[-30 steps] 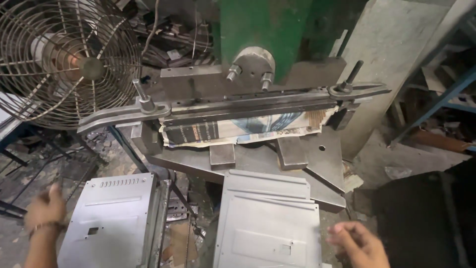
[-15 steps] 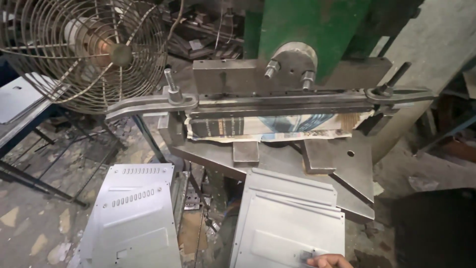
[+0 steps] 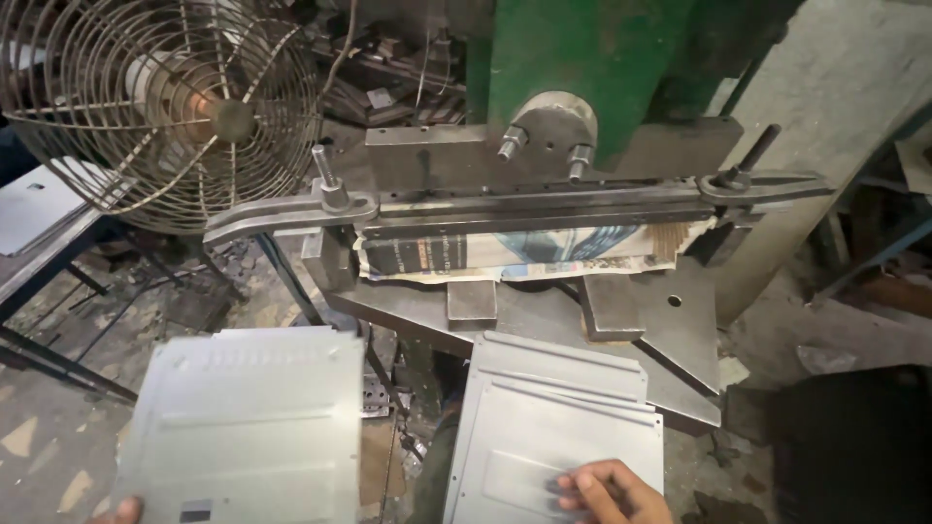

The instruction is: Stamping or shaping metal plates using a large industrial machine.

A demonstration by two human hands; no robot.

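Note:
My right hand [image 3: 607,493] lies at the bottom edge with its fingers resting on top of a stack of grey sheet-metal panels [image 3: 558,422] in front of the press. Only the fingertips of my left hand [image 3: 124,508] show at the bottom left corner, holding the lower edge of another grey panel [image 3: 243,422] with louvre slots. Behind both stacks stands a green press machine [image 3: 582,58] with a long steel bar [image 3: 544,199] across its bed and printed paper [image 3: 505,252] tucked under the bar.
A caged metal fan [image 3: 165,107] stands at the upper left. The steel press table [image 3: 680,330] carries two guide blocks [image 3: 473,301]. Scrap metal litters the dirty floor [image 3: 58,408]. A concrete pillar [image 3: 835,107] rises at the right.
The view has shifted left and down slightly. My right hand has come further into view onto the right stack, and my left fingertips have reappeared at the left panel's lower edge.

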